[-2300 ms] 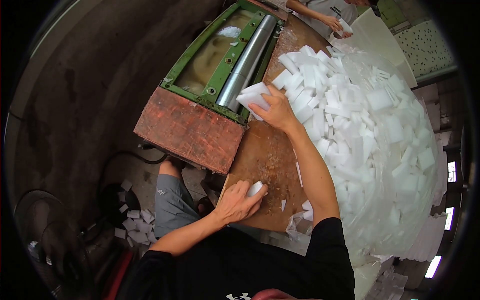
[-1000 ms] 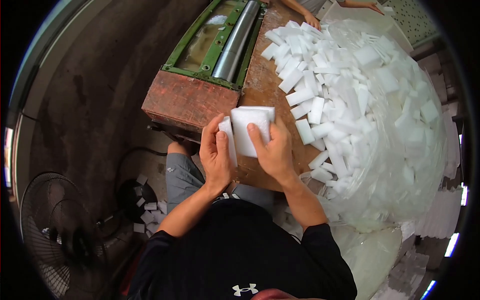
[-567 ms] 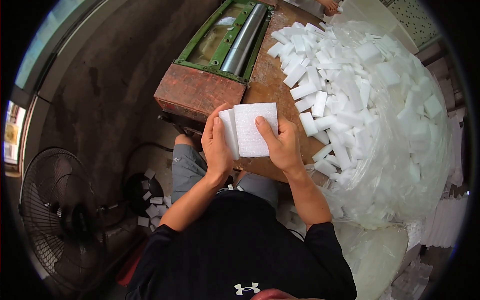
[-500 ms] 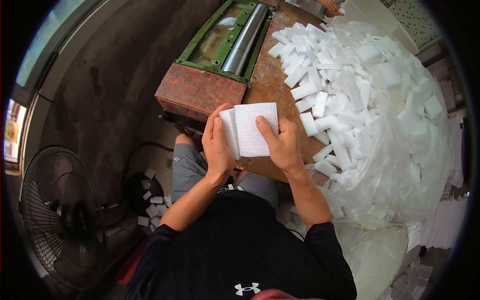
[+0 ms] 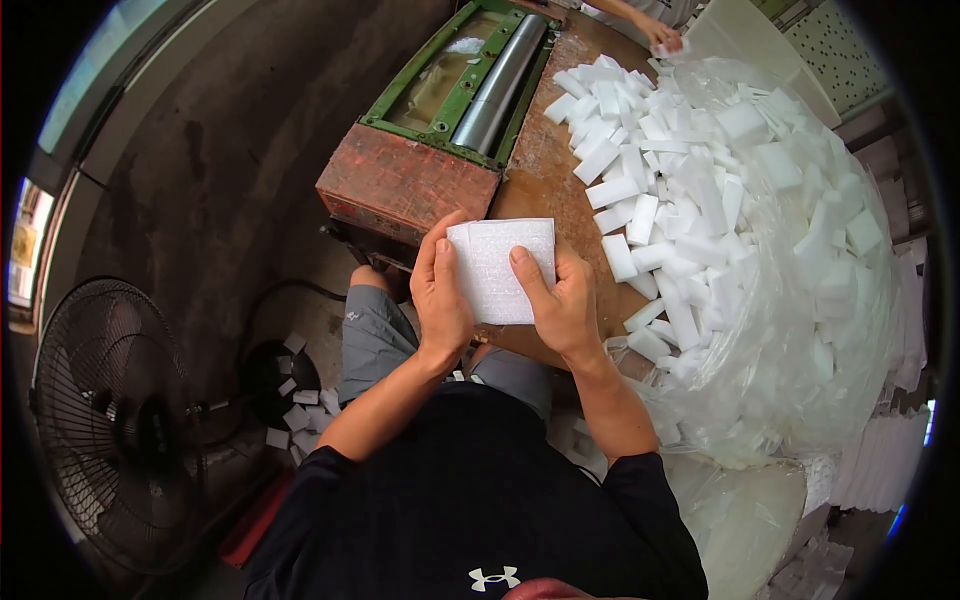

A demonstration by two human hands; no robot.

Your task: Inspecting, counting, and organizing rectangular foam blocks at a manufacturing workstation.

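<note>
Between my hands, above the table's near edge, is a squarish white foam block (image 5: 500, 285) with a bubbly, fine-grained face. My left hand (image 5: 441, 298) wraps its left side, thumb along the edge and fingers behind, out of sight. On the right side my right hand (image 5: 570, 298) grips it, the thumb pressed on the front face. A thin line near the top left edge hints at a second piece behind, mostly hidden. To the right lies a big heap of small white foam blocks (image 5: 640, 215), partly inside a clear plastic bag (image 5: 800, 390).
A machine with a green frame (image 5: 432, 126) and a steel roller (image 5: 498, 85) sits on the brown wooden table (image 5: 545, 180). A co-worker's hand (image 5: 660, 35) is at the table's far end. At lower left stands a black fan (image 5: 120, 420), near foam scraps (image 5: 300, 415) on the floor.
Two foam pieces that were offset side by side now overlap as one block; the left piece has slid behind. My hands are closer together. The co-worker's hand shows further into view.
</note>
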